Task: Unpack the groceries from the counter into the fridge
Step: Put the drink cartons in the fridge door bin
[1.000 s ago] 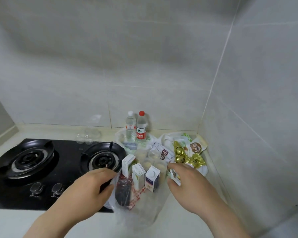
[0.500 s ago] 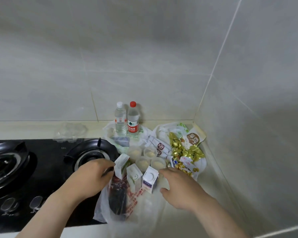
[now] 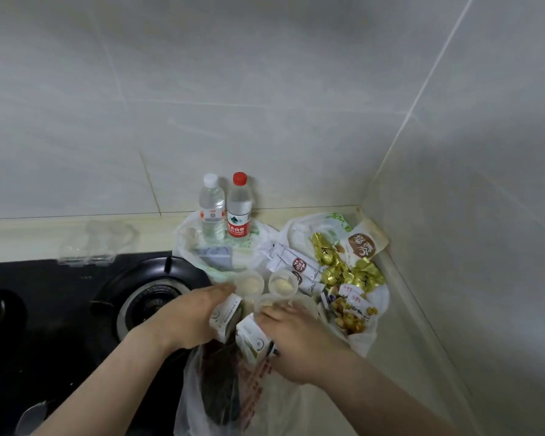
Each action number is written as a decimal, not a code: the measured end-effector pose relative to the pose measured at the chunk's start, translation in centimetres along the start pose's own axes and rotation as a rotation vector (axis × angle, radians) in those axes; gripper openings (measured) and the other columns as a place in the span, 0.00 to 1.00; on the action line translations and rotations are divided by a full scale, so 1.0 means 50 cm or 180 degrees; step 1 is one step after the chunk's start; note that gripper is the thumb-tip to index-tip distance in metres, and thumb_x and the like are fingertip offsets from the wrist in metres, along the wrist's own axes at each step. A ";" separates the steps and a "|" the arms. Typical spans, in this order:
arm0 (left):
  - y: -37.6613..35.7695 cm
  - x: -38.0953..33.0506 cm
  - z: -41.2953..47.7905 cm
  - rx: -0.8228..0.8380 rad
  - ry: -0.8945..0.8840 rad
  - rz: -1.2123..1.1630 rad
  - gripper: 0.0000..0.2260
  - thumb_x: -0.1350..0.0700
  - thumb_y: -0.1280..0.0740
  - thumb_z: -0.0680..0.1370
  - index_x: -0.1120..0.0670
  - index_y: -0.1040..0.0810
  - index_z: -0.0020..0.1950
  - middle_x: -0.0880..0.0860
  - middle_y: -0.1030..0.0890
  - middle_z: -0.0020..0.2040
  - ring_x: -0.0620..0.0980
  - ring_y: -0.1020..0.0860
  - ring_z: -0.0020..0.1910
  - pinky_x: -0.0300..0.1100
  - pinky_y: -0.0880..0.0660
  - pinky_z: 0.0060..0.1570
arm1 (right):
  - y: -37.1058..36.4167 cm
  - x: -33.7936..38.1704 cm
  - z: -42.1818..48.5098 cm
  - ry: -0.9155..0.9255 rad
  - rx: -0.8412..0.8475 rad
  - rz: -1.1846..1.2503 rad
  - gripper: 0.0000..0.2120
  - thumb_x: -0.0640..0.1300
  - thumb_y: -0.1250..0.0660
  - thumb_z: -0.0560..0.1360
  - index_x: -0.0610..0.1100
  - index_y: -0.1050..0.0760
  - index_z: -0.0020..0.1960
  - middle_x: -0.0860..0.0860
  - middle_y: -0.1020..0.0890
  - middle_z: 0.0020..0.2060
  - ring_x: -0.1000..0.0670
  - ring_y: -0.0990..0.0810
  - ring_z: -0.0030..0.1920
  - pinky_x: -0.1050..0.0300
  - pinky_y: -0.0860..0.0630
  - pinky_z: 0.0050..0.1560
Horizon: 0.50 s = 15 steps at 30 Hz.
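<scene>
Groceries crowd the counter corner. My left hand wraps around a small white carton. My right hand rests over a second white carton and a third one, mostly hidden beneath it. Both sit at the mouth of a clear plastic bag with a dark packet inside. Just behind stand small plastic cups of pale food. Two water bottles, white-capped and red-capped, stand against the wall. Gold-wrapped sweets and snack packets lie on a white bag at right.
A black gas hob with a burner fills the left, touching the bag. An empty clear egg tray lies behind it. Tiled walls close in the back and right; the counter edge runs along the right wall.
Both hands moved inward from the bag's sides onto the small cartons. The left closed round one carton, the right came down over the other two. The camera tilted and moved closer.
</scene>
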<state>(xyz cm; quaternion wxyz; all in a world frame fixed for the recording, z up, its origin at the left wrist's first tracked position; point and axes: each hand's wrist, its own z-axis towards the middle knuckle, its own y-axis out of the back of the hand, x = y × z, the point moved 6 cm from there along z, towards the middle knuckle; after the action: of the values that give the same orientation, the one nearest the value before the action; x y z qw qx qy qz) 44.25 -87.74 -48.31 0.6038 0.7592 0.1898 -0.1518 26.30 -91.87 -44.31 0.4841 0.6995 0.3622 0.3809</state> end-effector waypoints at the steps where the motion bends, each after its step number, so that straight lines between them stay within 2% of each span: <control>1: -0.004 0.000 0.000 -0.0050 -0.0059 -0.0076 0.34 0.52 0.28 0.70 0.44 0.35 0.75 0.41 0.30 0.72 0.38 0.32 0.70 0.29 0.37 0.66 | -0.006 0.003 0.005 0.0016 0.0036 -0.0057 0.36 0.44 0.32 0.75 0.46 0.45 0.78 0.48 0.40 0.76 0.44 0.47 0.78 0.43 0.55 0.78; 3: -0.014 0.007 0.006 -0.0147 -0.0105 -0.0061 0.34 0.54 0.29 0.70 0.45 0.35 0.75 0.41 0.29 0.70 0.40 0.31 0.68 0.30 0.36 0.65 | -0.019 0.003 0.025 0.0015 0.0085 -0.0206 0.39 0.43 0.32 0.75 0.47 0.49 0.79 0.47 0.45 0.78 0.43 0.56 0.79 0.39 0.64 0.76; 5: -0.022 0.009 0.013 -0.0145 -0.0090 0.0140 0.37 0.54 0.31 0.69 0.47 0.39 0.77 0.44 0.32 0.71 0.46 0.32 0.69 0.34 0.36 0.67 | -0.037 -0.001 0.042 -0.0053 0.0172 -0.0368 0.42 0.42 0.32 0.74 0.49 0.53 0.79 0.43 0.48 0.78 0.40 0.60 0.79 0.36 0.67 0.74; 7: -0.026 0.012 0.019 -0.0129 -0.0017 0.0253 0.38 0.54 0.31 0.68 0.47 0.41 0.78 0.47 0.33 0.68 0.49 0.32 0.67 0.39 0.35 0.67 | -0.048 -0.003 0.055 -0.0097 0.0211 -0.0457 0.42 0.43 0.32 0.73 0.51 0.53 0.79 0.40 0.47 0.77 0.38 0.60 0.78 0.35 0.68 0.74; 11: -0.027 0.003 0.026 -0.0224 -0.0009 0.0310 0.33 0.52 0.32 0.67 0.47 0.35 0.72 0.49 0.33 0.61 0.52 0.31 0.61 0.44 0.30 0.62 | -0.064 0.002 0.074 -0.0088 0.0168 -0.0514 0.39 0.44 0.29 0.71 0.49 0.46 0.76 0.39 0.42 0.73 0.37 0.56 0.78 0.33 0.66 0.74; 15: -0.031 0.002 0.024 -0.0362 -0.0071 0.0460 0.27 0.48 0.33 0.69 0.49 0.33 0.67 0.47 0.29 0.60 0.50 0.29 0.58 0.39 0.32 0.57 | -0.065 0.004 0.084 -0.0122 0.0115 -0.0412 0.32 0.40 0.30 0.70 0.48 0.39 0.70 0.39 0.39 0.72 0.37 0.54 0.78 0.35 0.67 0.74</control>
<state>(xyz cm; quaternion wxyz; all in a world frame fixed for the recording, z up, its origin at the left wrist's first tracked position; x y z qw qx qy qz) 43.59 -88.61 -49.97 0.6574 0.7336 0.1361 -0.1053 29.63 -92.50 -48.38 0.5020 0.6904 0.4041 0.3287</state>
